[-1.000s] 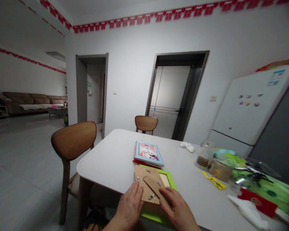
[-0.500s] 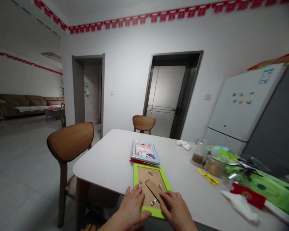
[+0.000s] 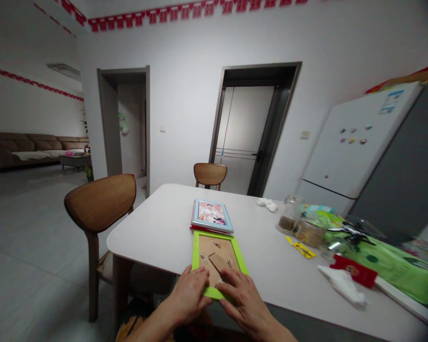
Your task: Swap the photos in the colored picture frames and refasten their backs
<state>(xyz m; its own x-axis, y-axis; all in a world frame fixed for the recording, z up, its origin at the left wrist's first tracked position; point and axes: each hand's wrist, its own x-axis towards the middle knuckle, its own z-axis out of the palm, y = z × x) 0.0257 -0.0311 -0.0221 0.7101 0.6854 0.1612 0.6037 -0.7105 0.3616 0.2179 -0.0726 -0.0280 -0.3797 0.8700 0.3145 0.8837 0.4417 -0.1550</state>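
A lime-green photo frame (image 3: 237,248) lies face down at the table's near edge, its brown backing board and folded stand upward. Small metal clips sit around the backing. My left hand (image 3: 191,290) is closed on the frame's near left corner, fingers on top and thumb at the near edge. Across the near right part rests my right hand (image 3: 240,295), its fingertips at the lowest metal clip and its thumb by the near rim. That clip is mostly hidden by the fingers. Just beyond lies a light-blue photo frame (image 3: 229,223) with a picture, on top of something red.
On the white table (image 3: 153,228), glass jars (image 3: 288,216), a yellow packet (image 3: 303,249), a red packet (image 3: 356,271), white tissue (image 3: 342,287) and a green bag (image 3: 403,270) lie to the right. Wooden chairs (image 3: 102,204) stand at the left and far side.
My right hand has shifted from the stand and right rim to the lowest clip, its fingers now covering it. My left hand stays at the near left corner. The view has tilted slightly down.
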